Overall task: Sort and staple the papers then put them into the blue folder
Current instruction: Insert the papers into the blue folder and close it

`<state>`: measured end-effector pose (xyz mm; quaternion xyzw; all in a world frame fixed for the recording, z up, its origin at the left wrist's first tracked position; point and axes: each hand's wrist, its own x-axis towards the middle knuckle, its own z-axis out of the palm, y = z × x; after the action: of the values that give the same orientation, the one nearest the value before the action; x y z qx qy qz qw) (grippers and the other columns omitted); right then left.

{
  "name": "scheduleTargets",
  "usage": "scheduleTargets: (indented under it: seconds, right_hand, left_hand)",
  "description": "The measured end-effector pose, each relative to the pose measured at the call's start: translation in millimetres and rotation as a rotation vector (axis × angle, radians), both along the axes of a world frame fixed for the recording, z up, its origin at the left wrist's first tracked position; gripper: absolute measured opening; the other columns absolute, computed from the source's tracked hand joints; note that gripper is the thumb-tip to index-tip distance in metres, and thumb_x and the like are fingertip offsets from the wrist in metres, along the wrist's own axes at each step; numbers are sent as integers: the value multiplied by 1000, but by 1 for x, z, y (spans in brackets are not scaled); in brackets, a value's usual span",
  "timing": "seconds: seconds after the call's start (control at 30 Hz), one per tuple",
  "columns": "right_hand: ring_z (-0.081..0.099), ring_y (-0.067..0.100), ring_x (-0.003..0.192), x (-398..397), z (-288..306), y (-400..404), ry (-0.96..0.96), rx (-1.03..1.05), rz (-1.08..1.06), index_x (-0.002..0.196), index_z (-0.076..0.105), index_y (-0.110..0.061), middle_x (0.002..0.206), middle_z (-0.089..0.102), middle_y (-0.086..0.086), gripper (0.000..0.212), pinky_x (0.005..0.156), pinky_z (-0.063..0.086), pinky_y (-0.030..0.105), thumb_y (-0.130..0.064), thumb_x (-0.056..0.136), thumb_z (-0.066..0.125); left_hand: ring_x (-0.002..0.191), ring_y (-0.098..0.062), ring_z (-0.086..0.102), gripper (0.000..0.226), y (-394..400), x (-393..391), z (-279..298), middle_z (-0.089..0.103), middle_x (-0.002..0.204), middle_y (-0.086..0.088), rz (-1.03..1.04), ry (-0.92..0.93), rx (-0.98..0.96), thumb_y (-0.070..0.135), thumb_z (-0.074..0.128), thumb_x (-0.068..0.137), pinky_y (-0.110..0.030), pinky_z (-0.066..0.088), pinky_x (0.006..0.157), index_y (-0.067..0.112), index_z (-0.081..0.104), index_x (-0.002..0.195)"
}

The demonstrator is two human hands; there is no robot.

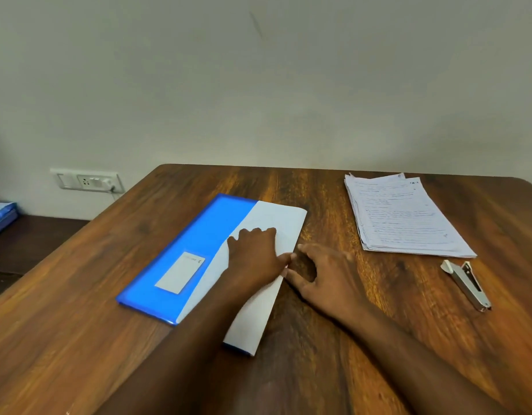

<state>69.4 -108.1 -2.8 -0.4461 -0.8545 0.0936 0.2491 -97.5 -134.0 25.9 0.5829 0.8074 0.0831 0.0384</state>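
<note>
- The blue folder (195,250) lies flat on the wooden table (79,339), left of the middle, its long side running at a slant from the near edge toward the wall.
- A white label (180,272) sits on the folder's blue cover.
- A white flap or sheet (273,223) covers the folder's right part; whether it belongs to the folder or is a paper lying on it cannot be told.
- The left hand (254,259) rests palm-down on that white surface, fingers (258,233) curled under at the knuckles and pressing on it, holding nothing.
- The right hand (324,278) lies just beside the white edge, its fingers (291,277) spread apart; the fingertips meet the edge, but it is too blurred to tell whether they pinch it.
- The papers (405,217), a loosely squared stack with handwriting on the top sheet, lie well apart to the right, near the far edge of the table.
- The stapler (468,284), metal with a white end, lies just nearer than the stack, apart from it.
- On the wall (258,85) at left is a socket plate (86,179) with a plug in it.
- A blue bundle (1,217) lies on a low dark surface at far left.
</note>
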Motion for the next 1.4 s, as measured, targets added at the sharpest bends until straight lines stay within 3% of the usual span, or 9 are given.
scheduleTargets:
  seconds: [0.13, 0.33, 0.5, 0.77, 0.97, 1.07, 1.23, 1.33, 1.4]
  right_hand:
    - [44, 14, 145, -2, 1, -2, -92, -30, 8, 152, 48, -32, 159, 48, -7, 81, 118, 27, 48, -83, 89, 44]
    - [37, 15, 151, -6, 2, -4, -142, -42, 40, 157, 42, -31, 165, 40, -4, 85, 122, 22, 45, -84, 90, 39]
    - [39, 15, 150, 11, 1, 8, -125, -55, 20, 155, 45, -30, 163, 42, -4, 77, 123, 22, 46, -77, 94, 44]
    - [39, 18, 150, 45, -3, 32, -103, -75, 17, 156, 45, -25, 163, 42, -2, 63, 124, 23, 47, -55, 102, 53]
    - [41, 17, 148, 46, -1, 35, -88, -59, 38, 154, 49, -24, 161, 46, -2, 57, 123, 26, 41, -49, 104, 53]
    - [51, 16, 139, 50, 4, 42, 24, -94, -3, 146, 57, -27, 153, 55, -5, 50, 115, 39, 34, -47, 100, 61]
    - [63, 17, 117, 88, 27, 84, 200, 10, -299, 130, 67, -24, 136, 66, 0, 39, 100, 50, 32, -38, 94, 74]
    - [68, 16, 98, 112, 45, 113, 377, 42, -425, 119, 74, -16, 124, 73, 4, 29, 84, 57, 30, -25, 91, 79]
    - [70, 24, 103, 132, 52, 133, 384, 46, -514, 120, 73, -13, 124, 73, 7, 30, 86, 56, 33, -24, 93, 77]
  left_hand:
    - [162, -34, -7, 88, -20, -43, -19, -1, 177, 0, -76, -3, -88, 89, 25, 87, -70, -1, 123, 48, 13, 164]
    - [162, -32, -6, 114, -35, -48, -34, -3, 177, 1, -130, -27, -34, 101, -14, 64, -67, -3, 125, 50, 5, 164]
    - [161, -35, -4, 80, -21, -12, -37, 0, 176, -3, -63, -28, -11, 82, 20, 95, -68, -3, 125, 43, 9, 165]
    - [159, -43, 2, 76, 6, 40, -27, 5, 175, -8, 3, -158, 18, 72, 45, 98, -65, 3, 125, 39, 23, 163]
    - [158, -50, -1, 78, 12, 51, -21, 6, 174, -14, 46, -127, 6, 70, 44, 99, -64, 6, 125, 30, 24, 163]
    - [160, -43, -2, 77, 16, 58, -17, 6, 175, -12, 12, -82, 82, 68, 42, 101, -62, 3, 126, 29, 20, 164]
    - [156, -28, 30, 75, 54, 87, 3, 34, 169, -3, -150, -224, 261, 65, 51, 99, -46, 20, 128, 26, 34, 161]
    - [139, -24, 53, 67, 77, 110, 14, 52, 156, -2, -196, -390, 273, 58, 64, 97, -36, 43, 111, 23, 47, 152]
    - [134, -24, 59, 62, 91, 123, 16, 55, 153, 0, -215, -549, 276, 52, 67, 97, -29, 46, 99, 23, 49, 149]
